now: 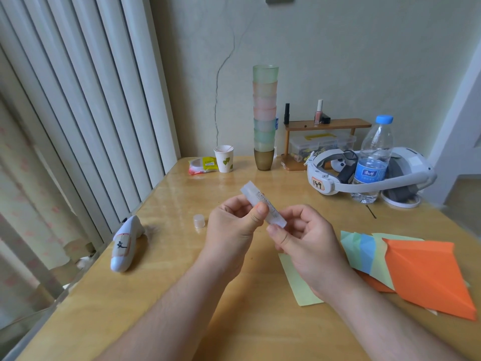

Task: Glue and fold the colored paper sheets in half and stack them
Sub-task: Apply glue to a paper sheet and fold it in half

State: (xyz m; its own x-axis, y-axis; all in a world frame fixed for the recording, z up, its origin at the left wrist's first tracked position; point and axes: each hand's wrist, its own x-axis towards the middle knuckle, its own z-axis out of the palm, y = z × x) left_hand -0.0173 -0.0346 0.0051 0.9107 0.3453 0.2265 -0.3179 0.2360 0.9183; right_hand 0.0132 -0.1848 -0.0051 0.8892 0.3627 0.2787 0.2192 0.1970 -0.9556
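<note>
While the glue stick (263,207) is held above the table (234,321), both hands pinch it: the left hand (231,230) grips its middle, the right hand (304,238) its near end. Its long axis runs from the right hand up and away past the left. Its cap (199,221) stands just left of the left hand. A pale yellow-green sheet (299,285) lies flat directly beneath the right hand; the folded sheet stack (416,267) lies to that hand's right. The right hand is nearer the sheet, so gluing likely requires lowering the stick rightward.
</note>
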